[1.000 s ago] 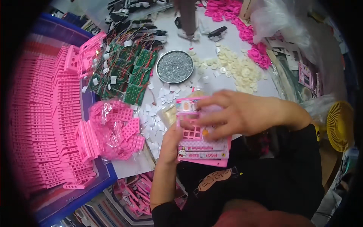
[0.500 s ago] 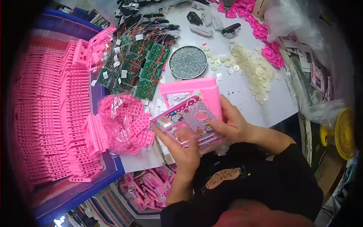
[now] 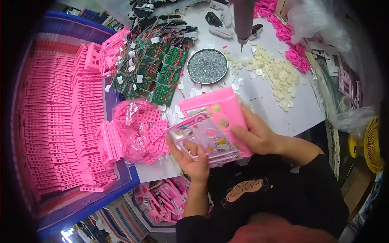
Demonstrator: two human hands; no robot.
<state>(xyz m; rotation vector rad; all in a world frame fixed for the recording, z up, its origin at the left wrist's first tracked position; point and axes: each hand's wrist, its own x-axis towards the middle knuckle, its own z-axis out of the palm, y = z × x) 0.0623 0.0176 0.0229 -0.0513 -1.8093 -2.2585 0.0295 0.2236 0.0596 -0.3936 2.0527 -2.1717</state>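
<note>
My left hand grips a printed, see-through plastic panel by its lower left corner, with fingers behind it and showing through an opening. The panel has pink edging, cartoon figures and round cut-outs. Beneath and behind it is a pink plastic casing with round holes along its face. My right hand is wrapped round the casing's right side, its thumb on the front. The panel overlaps the casing at a slant; whether they touch all along I cannot tell.
A dark powered screwdriver hangs point down above the table. Near it are a round tin of screws, pale discs and wired green circuit boards. Left are a bag of pink parts and a blue crate of pink pieces.
The casing has turned and slid out to the right from behind the panel, baring its round holes. The screwdriver reaches lower into view. The whole view has shifted slightly.
</note>
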